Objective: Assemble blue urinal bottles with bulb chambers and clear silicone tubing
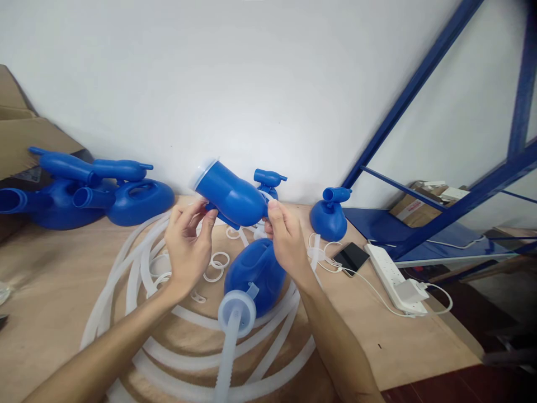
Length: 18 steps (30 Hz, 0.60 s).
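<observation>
Head view, and both hands are busy: the left hand grips the underside of a blue receptacle near its wide mouth, the right hand pinches its narrow end. It's up above the table, tilted, a translucent rim around that mouth; its inside can't be seen. Just below sits a blue bottle, translucent cap fitted, a ribbed tube running from it. Over left, two larger bottles with uncapped necks, contents hidden, beside an open cardboard box. Far right, a shelf carton carries small white boxes.
</observation>
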### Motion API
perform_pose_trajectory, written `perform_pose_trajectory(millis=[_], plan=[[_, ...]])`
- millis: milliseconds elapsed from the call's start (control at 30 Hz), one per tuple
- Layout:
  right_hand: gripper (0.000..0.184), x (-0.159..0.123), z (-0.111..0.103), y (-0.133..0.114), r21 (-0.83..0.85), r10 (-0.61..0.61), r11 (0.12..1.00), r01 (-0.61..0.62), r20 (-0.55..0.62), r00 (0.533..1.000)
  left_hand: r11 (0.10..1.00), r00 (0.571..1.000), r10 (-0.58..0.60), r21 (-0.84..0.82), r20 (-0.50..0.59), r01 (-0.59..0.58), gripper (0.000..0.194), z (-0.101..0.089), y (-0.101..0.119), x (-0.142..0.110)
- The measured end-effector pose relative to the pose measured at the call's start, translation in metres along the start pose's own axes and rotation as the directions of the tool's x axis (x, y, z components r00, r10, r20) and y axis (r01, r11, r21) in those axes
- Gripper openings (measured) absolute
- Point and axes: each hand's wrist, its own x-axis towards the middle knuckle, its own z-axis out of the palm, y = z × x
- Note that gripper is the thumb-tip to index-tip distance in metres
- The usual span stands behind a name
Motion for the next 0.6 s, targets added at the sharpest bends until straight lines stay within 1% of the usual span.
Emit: perform_pose_trajectory(millis=[33,100,167,233,333,400,500,533,600], plan=[[0.052,0.002,-0.002,-0.001,0.025,0.008,1.000,-0.008,0.008,1.000,0.998,1.000,-0.023,-0.061,-0.019,0.021,0.025,-0.001,0.003,0.003],[0.054,0.006,-0.006,-0.001,0.084,0.025,0.996,-0.027,0.032,0.999,0.991,0.997,-0.072,-0.119,-0.021,0.069,0.027,-0.003,0.010,0.009],[0.056,0.011,-0.009,0.001,0.130,0.049,0.990,-0.055,0.050,0.998,0.988,0.995,-0.095,-0.117,0.018,0.096,0.025,-0.006,0.014,0.015],[0.059,0.015,-0.012,0.003,0.159,0.080,0.983,-0.088,0.058,0.995,0.992,0.996,-0.067,-0.104,0.058,0.073,0.021,-0.009,0.015,0.018],[0.064,0.020,-0.013,0.005,0.217,0.116,0.967,-0.130,0.076,0.990,0.998,0.996,0.011,-0.068,0.086,-0.005,0.018,-0.013,0.012,0.019],[0.066,0.022,-0.014,0.006,0.264,0.125,0.953,-0.145,0.093,0.988,0.995,0.989,0.095,0.007,0.116,-0.097,0.018,-0.015,0.011,0.017],[0.068,0.024,-0.014,0.005,0.314,0.123,0.937,-0.155,0.118,0.985,0.949,0.948,0.279,0.104,0.152,-0.296,0.022,-0.018,0.013,0.015],[0.069,0.024,-0.014,0.005,0.322,0.121,0.934,-0.155,0.122,0.985,0.934,0.934,0.320,0.110,0.161,-0.339,0.024,-0.019,0.014,0.016],[0.068,0.025,-0.015,0.004,0.330,0.116,0.932,-0.150,0.122,0.986,0.920,0.917,0.358,0.099,0.177,-0.378,0.028,-0.020,0.015,0.016]])
